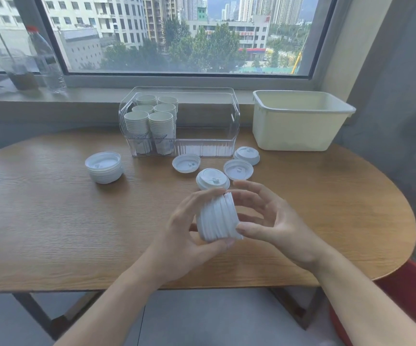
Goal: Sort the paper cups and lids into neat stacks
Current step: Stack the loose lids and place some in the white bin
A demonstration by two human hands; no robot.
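Note:
My left hand [184,236] grips a tilted stack of white lids [218,218] above the middle of the wooden table [52,221]. My right hand [269,218] is at the stack's right side, thumb and fingertips curled round its rim. Just behind the stack lies a lid [211,179], with two single lids [186,163] [238,169] and a small pile of lids [246,155] further back. A second lid stack [104,167] rests upside down at the left. Several stacks of paper cups [150,126] stand in the left part of a clear plastic bin [209,146].
A cream plastic tub [299,121] stands at the back right of the table. A water bottle [46,61] and a plastic cup [19,71] are on the window sill at the left. A red chair [401,295] is at the table's right edge.

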